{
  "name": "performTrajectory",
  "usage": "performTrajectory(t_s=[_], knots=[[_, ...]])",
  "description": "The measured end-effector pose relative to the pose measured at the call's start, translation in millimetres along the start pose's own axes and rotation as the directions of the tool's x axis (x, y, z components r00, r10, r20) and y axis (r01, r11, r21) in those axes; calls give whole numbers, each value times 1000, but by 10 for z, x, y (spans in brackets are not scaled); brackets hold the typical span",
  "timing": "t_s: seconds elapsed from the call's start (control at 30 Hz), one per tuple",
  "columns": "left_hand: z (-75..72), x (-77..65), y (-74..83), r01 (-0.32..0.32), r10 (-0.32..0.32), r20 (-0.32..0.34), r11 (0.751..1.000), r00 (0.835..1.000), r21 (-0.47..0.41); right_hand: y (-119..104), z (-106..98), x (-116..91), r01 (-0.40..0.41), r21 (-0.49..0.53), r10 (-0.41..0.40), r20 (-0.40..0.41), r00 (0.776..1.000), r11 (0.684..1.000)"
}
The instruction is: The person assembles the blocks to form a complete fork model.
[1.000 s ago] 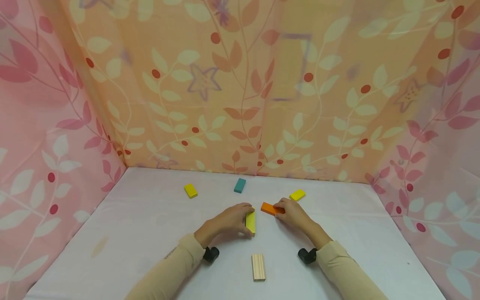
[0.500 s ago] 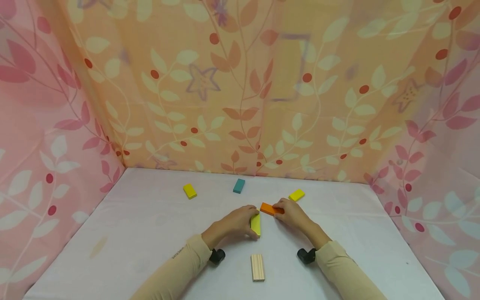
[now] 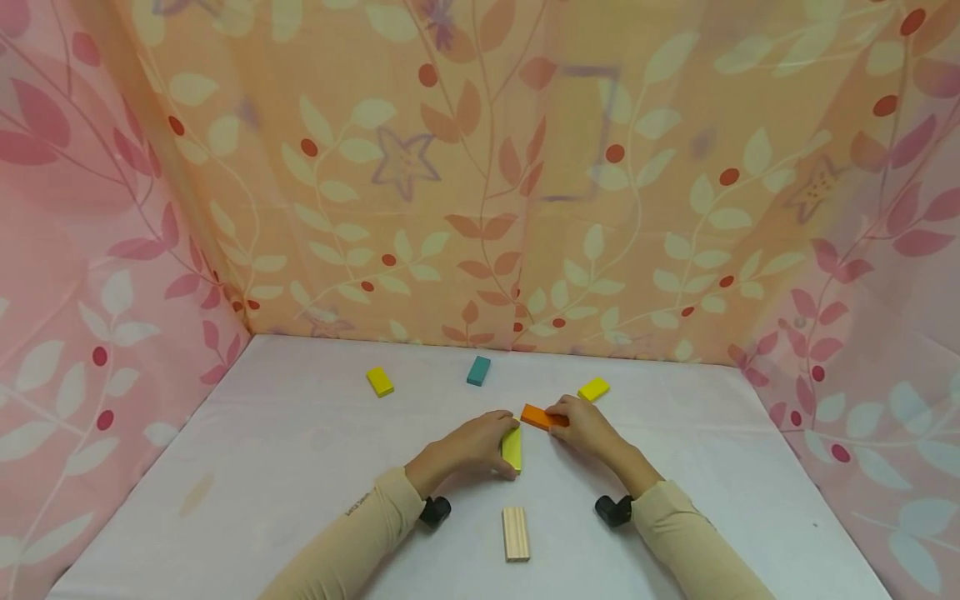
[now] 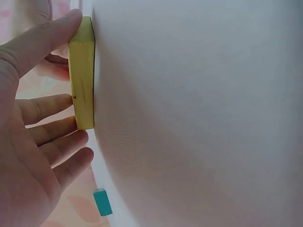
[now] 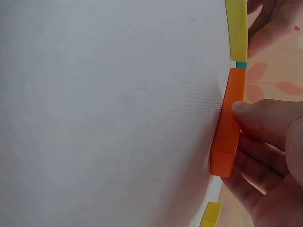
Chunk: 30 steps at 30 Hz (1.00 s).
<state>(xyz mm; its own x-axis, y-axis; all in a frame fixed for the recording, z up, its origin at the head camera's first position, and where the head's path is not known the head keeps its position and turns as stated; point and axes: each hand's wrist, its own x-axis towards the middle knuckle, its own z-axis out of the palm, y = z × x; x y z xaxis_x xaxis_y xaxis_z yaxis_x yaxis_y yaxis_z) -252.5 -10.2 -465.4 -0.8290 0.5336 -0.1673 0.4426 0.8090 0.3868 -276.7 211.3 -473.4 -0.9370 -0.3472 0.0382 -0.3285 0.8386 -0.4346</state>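
Observation:
In the head view my left hand [image 3: 472, 443] holds a yellow-green block [image 3: 512, 451] lengthwise, thumb at its near end and fingers at its far end. The left wrist view shows this yellow block [image 4: 83, 80] lying along the white tabletop between thumb and fingers. Just to the right, my right hand [image 3: 585, 427] pinches an orange block [image 3: 537, 417], which lies at a slant. In the right wrist view the thumb presses the side of the orange block [image 5: 227, 123], fingers behind it. A small gap separates the orange block from the yellow-green one.
A plain wooden block [image 3: 516, 534] lies nearer the front. Farther back are a yellow block [image 3: 380, 382] at left, a teal block [image 3: 478, 371] in the middle and another yellow block [image 3: 594, 389] just beyond the right hand. Patterned curtains [image 3: 480, 167] enclose the white table [image 3: 300, 433].
My left hand has slid the yellow-green block slightly to the right, closer to the orange block, then stayed there. The right hand and orange block have hardly moved.

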Motion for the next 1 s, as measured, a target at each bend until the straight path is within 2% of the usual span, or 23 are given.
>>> performTrajectory(t_s=[0.5,1.0], knots=[[-8,-31,17,-2,2,7,1000,1000,-10,-32,-12,-8,-24,9,24,13,1000,1000],[-39,-110,31,40,-40,1,999,999,29,-35,-6,-6,-26,-5,26,12,1000,1000]])
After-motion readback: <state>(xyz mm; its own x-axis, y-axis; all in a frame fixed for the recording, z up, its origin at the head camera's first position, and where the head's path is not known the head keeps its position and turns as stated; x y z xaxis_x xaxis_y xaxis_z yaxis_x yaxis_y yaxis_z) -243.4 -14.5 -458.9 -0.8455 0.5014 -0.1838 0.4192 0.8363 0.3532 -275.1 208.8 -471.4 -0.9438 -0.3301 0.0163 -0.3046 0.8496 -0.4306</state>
